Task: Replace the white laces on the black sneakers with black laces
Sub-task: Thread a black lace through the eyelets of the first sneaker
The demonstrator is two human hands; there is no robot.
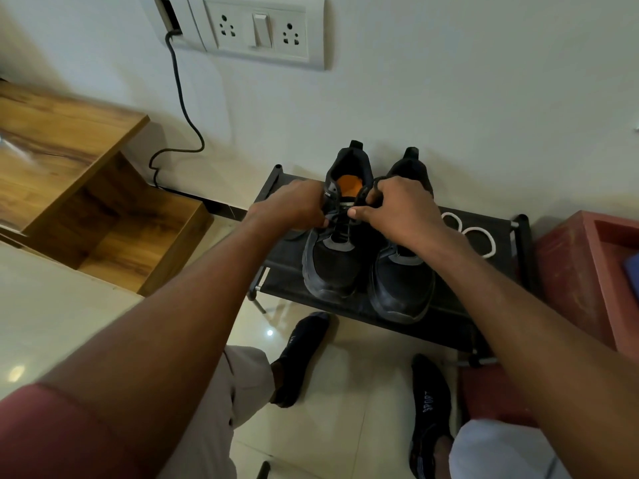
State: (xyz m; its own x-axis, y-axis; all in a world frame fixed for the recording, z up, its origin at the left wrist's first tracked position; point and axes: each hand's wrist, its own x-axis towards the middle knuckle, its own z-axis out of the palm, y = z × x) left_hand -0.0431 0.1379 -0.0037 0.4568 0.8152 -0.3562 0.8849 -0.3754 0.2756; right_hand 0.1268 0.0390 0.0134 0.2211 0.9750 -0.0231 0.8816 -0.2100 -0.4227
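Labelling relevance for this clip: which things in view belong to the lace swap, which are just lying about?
Job:
left sneaker
right sneaker
black lace, pinched by left hand and right hand
white laces on the rack

Lying about:
wall socket panel
cable
wooden shelf
red box

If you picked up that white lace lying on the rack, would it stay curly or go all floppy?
Probably floppy: the white lace lies in loose loops on the black rack, so it looks soft. It seems thin, so likely very light and apt to dangle.
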